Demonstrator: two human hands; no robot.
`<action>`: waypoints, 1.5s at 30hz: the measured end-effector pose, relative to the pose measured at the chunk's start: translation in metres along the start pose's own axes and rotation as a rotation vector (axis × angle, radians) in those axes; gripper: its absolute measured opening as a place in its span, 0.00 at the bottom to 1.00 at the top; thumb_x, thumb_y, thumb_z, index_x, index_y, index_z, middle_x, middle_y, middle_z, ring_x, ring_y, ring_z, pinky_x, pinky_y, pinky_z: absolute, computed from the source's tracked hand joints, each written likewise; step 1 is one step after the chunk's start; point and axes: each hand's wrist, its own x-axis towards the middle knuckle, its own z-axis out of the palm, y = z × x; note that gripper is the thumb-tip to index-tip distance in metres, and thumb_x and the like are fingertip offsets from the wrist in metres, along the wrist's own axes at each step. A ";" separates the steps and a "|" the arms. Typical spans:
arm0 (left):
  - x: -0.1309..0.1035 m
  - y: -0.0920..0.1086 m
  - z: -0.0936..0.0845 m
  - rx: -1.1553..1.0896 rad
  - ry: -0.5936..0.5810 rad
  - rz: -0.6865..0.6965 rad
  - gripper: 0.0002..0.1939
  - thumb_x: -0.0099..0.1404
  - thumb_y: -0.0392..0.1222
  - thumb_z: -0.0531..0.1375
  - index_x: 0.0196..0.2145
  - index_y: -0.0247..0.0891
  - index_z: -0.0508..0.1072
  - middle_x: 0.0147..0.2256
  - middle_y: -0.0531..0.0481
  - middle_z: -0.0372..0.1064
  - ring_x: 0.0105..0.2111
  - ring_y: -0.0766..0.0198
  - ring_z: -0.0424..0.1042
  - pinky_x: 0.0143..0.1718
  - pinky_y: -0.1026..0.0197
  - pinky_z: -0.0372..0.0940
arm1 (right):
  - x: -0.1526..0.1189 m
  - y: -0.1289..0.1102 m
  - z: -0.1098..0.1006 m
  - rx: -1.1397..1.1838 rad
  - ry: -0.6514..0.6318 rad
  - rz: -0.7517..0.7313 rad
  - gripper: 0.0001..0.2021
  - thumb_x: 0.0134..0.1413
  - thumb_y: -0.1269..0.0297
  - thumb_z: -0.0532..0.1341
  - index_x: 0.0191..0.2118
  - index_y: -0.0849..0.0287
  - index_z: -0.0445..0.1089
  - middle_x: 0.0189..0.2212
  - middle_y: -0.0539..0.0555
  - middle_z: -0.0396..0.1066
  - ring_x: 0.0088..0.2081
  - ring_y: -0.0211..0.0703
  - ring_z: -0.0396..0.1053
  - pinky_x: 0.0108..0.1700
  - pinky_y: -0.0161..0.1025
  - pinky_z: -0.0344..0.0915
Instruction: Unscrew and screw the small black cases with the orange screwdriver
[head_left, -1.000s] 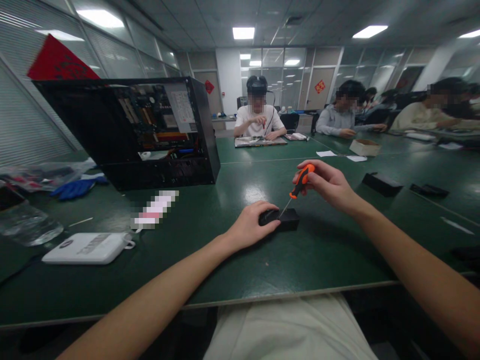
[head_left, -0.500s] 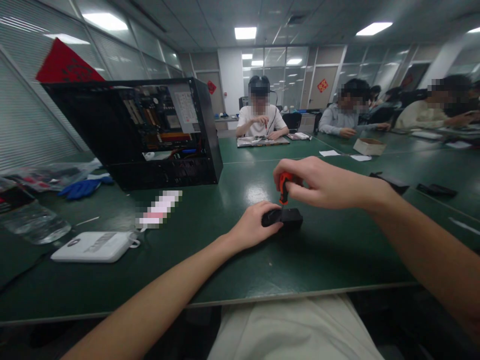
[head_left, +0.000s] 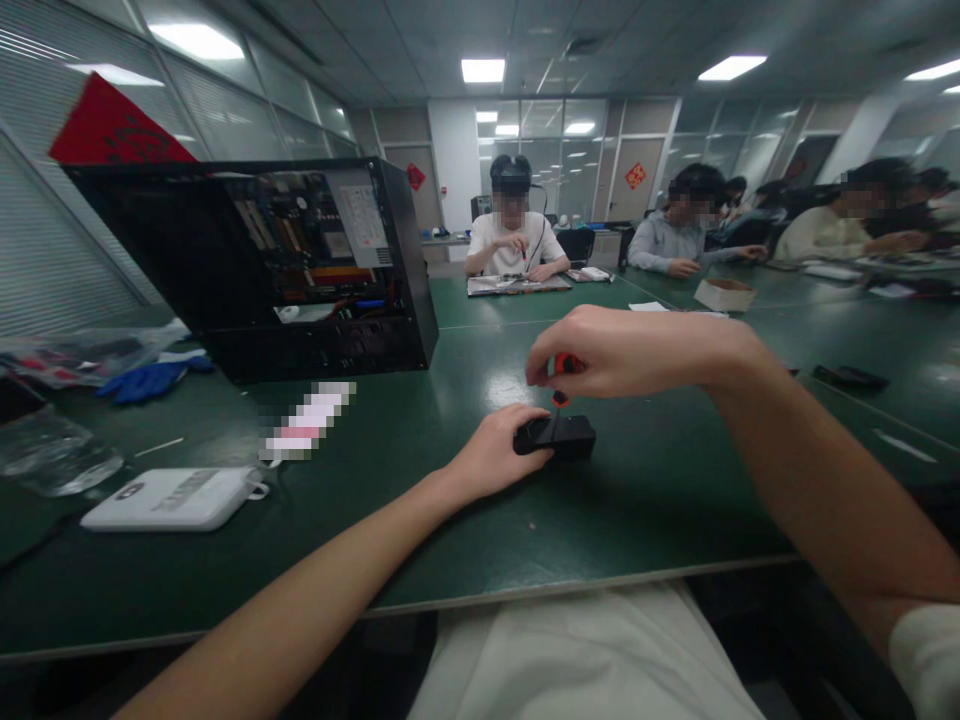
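A small black box-shaped part (head_left: pixel 575 438) lies on the green table, with my left hand (head_left: pixel 499 450) gripping its left end between thumb and fingers. Above it, my right hand (head_left: pixel 600 352) is wrapped round the red and black handle of a screwdriver (head_left: pixel 560 398). The screwdriver stands nearly upright, and its thin shaft points down at the black part near my left fingertips. Where exactly the tip sits cannot be made out.
An open black computer case (head_left: pixel 322 345) stands at the left back. Nearer are a white power bank (head_left: pixel 169 500), a blue glove (head_left: pixel 146 380) and a plastic bottle (head_left: pixel 56 455). Across the green table (head_left: pixel 450 555), people sit near a small box (head_left: pixel 724 294).
My right hand has turned over the screwdriver, with its wrist raised, and now covers more of the handle. My left hand still holds the black part. The view has shifted slightly.
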 end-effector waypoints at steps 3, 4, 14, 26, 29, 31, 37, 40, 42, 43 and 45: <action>0.000 0.001 -0.001 0.014 -0.009 -0.009 0.23 0.61 0.39 0.70 0.54 0.37 0.75 0.50 0.43 0.76 0.50 0.51 0.75 0.55 0.50 0.67 | -0.003 0.001 -0.006 -0.013 -0.072 -0.002 0.18 0.56 0.71 0.64 0.52 0.56 0.78 0.46 0.53 0.80 0.42 0.42 0.76 0.39 0.34 0.65; 0.000 0.002 -0.001 0.018 -0.011 -0.012 0.23 0.61 0.39 0.70 0.54 0.36 0.75 0.50 0.43 0.76 0.50 0.51 0.75 0.55 0.50 0.67 | -0.004 0.002 -0.007 -0.027 -0.082 0.013 0.18 0.56 0.69 0.64 0.52 0.55 0.78 0.47 0.53 0.79 0.43 0.43 0.76 0.39 0.34 0.65; 0.001 0.005 -0.001 0.013 -0.028 -0.049 0.21 0.62 0.40 0.69 0.53 0.36 0.76 0.49 0.43 0.77 0.48 0.52 0.76 0.54 0.51 0.69 | 0.006 0.013 -0.001 -0.078 0.017 -0.038 0.18 0.58 0.71 0.62 0.53 0.57 0.76 0.48 0.56 0.77 0.44 0.43 0.74 0.41 0.36 0.65; 0.002 0.004 -0.001 0.022 -0.028 -0.033 0.21 0.62 0.39 0.69 0.53 0.37 0.76 0.50 0.43 0.77 0.50 0.51 0.75 0.54 0.51 0.68 | 0.004 0.006 0.005 -0.052 0.042 -0.129 0.13 0.60 0.70 0.64 0.50 0.59 0.77 0.44 0.55 0.78 0.40 0.41 0.72 0.39 0.34 0.62; 0.002 0.003 -0.002 0.021 -0.024 -0.016 0.22 0.62 0.39 0.69 0.53 0.37 0.76 0.51 0.43 0.77 0.51 0.50 0.75 0.55 0.51 0.67 | 0.002 0.002 0.006 -0.118 0.087 -0.040 0.09 0.65 0.65 0.61 0.42 0.61 0.79 0.36 0.55 0.78 0.35 0.41 0.71 0.37 0.37 0.60; 0.003 0.003 -0.002 0.019 -0.025 -0.020 0.21 0.62 0.42 0.69 0.53 0.38 0.77 0.51 0.43 0.77 0.51 0.50 0.75 0.54 0.51 0.67 | 0.000 0.000 0.006 -0.121 0.088 -0.049 0.10 0.66 0.67 0.58 0.41 0.61 0.78 0.35 0.55 0.78 0.35 0.41 0.71 0.39 0.37 0.61; 0.010 0.007 0.007 -0.088 0.023 -0.106 0.17 0.66 0.50 0.66 0.49 0.39 0.79 0.50 0.43 0.78 0.50 0.50 0.76 0.54 0.50 0.67 | -0.006 0.000 0.005 -0.128 0.045 -0.096 0.12 0.63 0.67 0.62 0.51 0.60 0.76 0.46 0.58 0.77 0.45 0.44 0.72 0.45 0.37 0.63; 0.013 0.012 0.011 -0.079 0.023 -0.091 0.17 0.66 0.49 0.66 0.49 0.37 0.78 0.50 0.42 0.78 0.50 0.49 0.76 0.54 0.49 0.67 | -0.003 0.002 0.004 -0.129 0.056 -0.059 0.10 0.67 0.65 0.59 0.44 0.61 0.77 0.39 0.56 0.77 0.39 0.42 0.72 0.42 0.37 0.63; 0.013 0.013 0.011 -0.078 0.022 -0.100 0.17 0.66 0.48 0.66 0.49 0.37 0.78 0.49 0.42 0.78 0.49 0.49 0.76 0.52 0.49 0.68 | -0.001 0.003 0.004 -0.087 0.030 -0.134 0.10 0.64 0.71 0.59 0.46 0.61 0.77 0.42 0.56 0.77 0.40 0.41 0.72 0.43 0.36 0.63; 0.013 0.014 0.010 -0.080 0.020 -0.107 0.16 0.65 0.47 0.66 0.48 0.37 0.78 0.48 0.42 0.79 0.48 0.50 0.76 0.52 0.50 0.68 | 0.000 0.004 0.003 -0.070 0.017 -0.175 0.12 0.62 0.73 0.60 0.47 0.60 0.77 0.45 0.57 0.76 0.42 0.40 0.72 0.44 0.36 0.64; 0.010 0.015 0.008 -0.081 0.015 -0.114 0.16 0.64 0.47 0.67 0.47 0.38 0.78 0.47 0.43 0.79 0.47 0.50 0.77 0.52 0.50 0.69 | 0.002 0.005 0.003 -0.060 0.014 -0.208 0.13 0.59 0.73 0.63 0.49 0.59 0.76 0.48 0.57 0.76 0.43 0.41 0.72 0.44 0.36 0.64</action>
